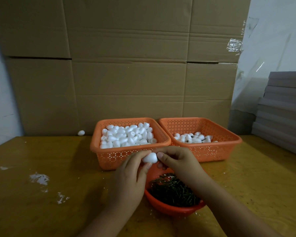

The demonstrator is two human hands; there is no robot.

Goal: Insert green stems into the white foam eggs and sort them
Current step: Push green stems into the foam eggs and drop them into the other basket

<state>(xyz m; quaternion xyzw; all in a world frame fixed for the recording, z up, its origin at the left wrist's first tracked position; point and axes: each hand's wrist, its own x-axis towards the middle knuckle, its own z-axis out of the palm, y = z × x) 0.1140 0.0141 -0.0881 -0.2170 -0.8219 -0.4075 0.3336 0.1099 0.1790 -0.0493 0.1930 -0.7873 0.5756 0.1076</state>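
Note:
My left hand (pixel 132 170) grips a white foam egg (pixel 149 157) between thumb and fingers, just in front of the left orange basket (pixel 109 158). My right hand (pixel 176 159) has curled fingers with the thumb pressed against the egg's right side; any stem between its fingers is hidden. Below both hands sits a round orange bowl (pixel 169 208) full of dark green stems (pixel 174 190). The left basket holds several plain foam eggs (pixel 126 135). The right orange basket (pixel 217 151) holds several eggs with stems (pixel 193 138).
A loose foam egg (pixel 81 132) lies at the table's back edge on the left. White foam crumbs (pixel 39 178) dot the yellow table (pixel 41 159). A cardboard wall (pixel 126 65) stands behind; stacked grey boards (pixel 284 108) rise at the right.

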